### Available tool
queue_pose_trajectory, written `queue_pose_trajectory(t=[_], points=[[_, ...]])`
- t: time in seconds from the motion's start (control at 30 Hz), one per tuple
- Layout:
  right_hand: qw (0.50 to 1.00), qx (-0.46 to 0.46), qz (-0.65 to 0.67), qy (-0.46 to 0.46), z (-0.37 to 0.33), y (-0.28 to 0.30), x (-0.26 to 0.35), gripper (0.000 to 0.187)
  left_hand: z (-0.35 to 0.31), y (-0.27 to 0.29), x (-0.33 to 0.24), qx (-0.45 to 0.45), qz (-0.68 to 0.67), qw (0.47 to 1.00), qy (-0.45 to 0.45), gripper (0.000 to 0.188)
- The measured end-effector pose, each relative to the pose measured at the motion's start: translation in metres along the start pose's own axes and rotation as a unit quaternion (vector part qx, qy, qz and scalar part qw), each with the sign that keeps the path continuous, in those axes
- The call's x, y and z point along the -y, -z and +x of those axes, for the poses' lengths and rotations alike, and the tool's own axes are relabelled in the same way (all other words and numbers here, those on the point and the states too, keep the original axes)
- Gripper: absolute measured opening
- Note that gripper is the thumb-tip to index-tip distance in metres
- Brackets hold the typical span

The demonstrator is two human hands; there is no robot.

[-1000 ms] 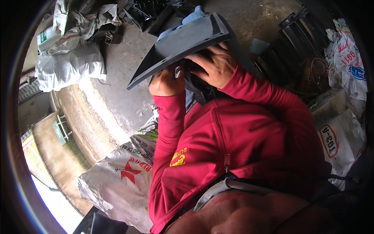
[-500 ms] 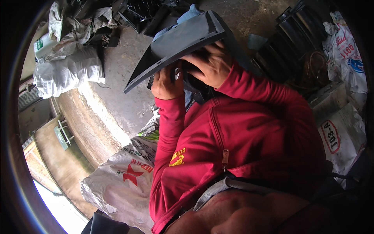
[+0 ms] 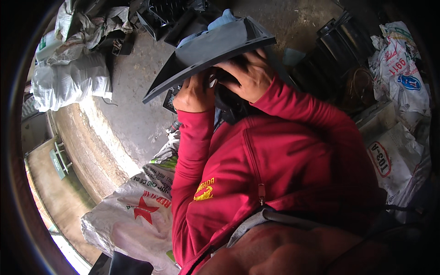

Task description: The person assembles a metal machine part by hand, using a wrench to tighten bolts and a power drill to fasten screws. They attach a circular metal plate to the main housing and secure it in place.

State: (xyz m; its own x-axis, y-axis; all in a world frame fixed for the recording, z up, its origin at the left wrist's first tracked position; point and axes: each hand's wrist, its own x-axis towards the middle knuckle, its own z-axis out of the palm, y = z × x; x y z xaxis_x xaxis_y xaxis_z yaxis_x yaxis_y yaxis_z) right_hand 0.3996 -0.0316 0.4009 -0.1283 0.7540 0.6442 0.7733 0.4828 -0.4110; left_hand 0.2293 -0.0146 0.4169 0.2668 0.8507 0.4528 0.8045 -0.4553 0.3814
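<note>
A dark grey moulded panel (image 3: pixel 215 43) with a flat sloping face and a thin rim is held up in front of my chest, tilted down to the left. Under its near edge, my right hand (image 3: pixel 250 75) grips the panel, thumb stretched toward the left hand. My left hand (image 3: pixel 195 94) is closed beside it, fingers curled up behind the rim. A small pale bit shows by the left thumb; what it is I cannot make out. The panel hides most fingertips. Light blue cloth (image 3: pixel 221 20) shows behind the panel's top edge.
White sacks (image 3: pixel 71 80) lie at the far left, and a printed sack (image 3: pixel 133 215) stands by my left arm. Dark curved parts (image 3: pixel 346 39) are stacked at the far right, near more sacks (image 3: pixel 398 64). Black parts (image 3: pixel 167 13) lie on the floor beyond the panel.
The panel has tilted slightly, its right end now lower. Both hands stay at its near edge. The surroundings have shifted a little left in view, and a small dark tray shows beside my left hand.
</note>
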Motion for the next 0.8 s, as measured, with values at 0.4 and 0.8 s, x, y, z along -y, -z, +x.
queue_pose_trajectory(t=[0.4, 0.8], points=[[1.0, 0.009, -0.022, 0.008, -0.003, -0.001, 0.0, 0.057, -0.011, 0.001, 0.004, -0.012, -0.087, 0.996, -0.025, 0.031], [1.0, 0.012, 0.013, -0.007, -0.001, 0.004, 0.004, 0.057, -0.022, 0.009, 0.009, 0.087, -0.071, 0.994, -0.004, 0.047]])
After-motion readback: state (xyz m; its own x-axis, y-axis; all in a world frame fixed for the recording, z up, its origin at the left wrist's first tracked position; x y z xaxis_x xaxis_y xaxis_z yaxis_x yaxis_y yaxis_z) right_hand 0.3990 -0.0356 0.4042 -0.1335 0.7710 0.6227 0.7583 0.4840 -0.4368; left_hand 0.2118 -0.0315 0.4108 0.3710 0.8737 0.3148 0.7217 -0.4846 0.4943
